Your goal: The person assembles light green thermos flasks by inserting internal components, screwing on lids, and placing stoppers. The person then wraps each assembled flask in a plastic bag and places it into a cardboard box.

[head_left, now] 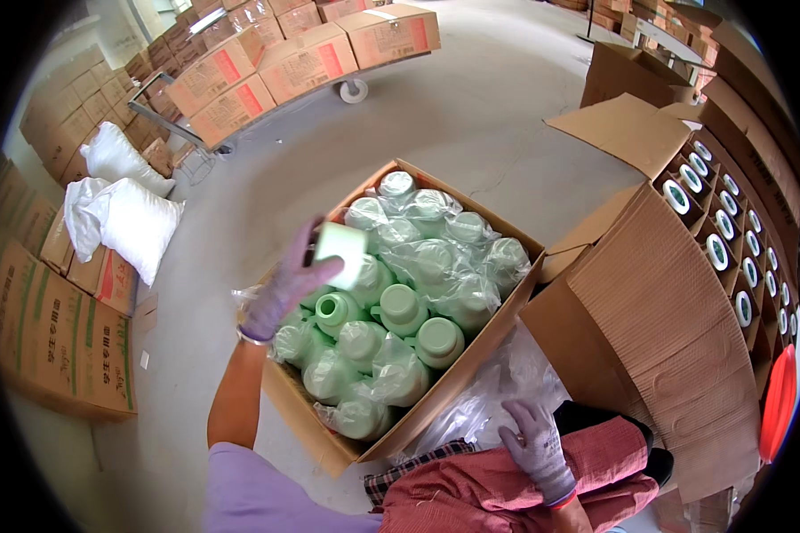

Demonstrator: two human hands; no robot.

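Note:
My left hand [293, 284], in a light purple glove, is closed on a pale green cup-shaped cap [342, 251] above the left part of an open cardboard box [471, 369]. The box is packed with pale green jugs, many wrapped in clear plastic bags. Just below that hand, one jug [332, 308] shows an uncovered round neck. Beside it stand two unwrapped jugs with caps on, a handled jug [402, 309] and another capped jug [440, 342]. My right hand [538, 444], also gloved, rests by my red-trousered leg with fingers apart and nothing in them.
Crumpled clear plastic [498, 391] lies between the box and my legs. At right stands an open divided carton [667, 346] with white round-topped items in its cells. A loaded cart [307, 75] is at the back; white sacks [138, 222] and stacked cartons [62, 329] line the left.

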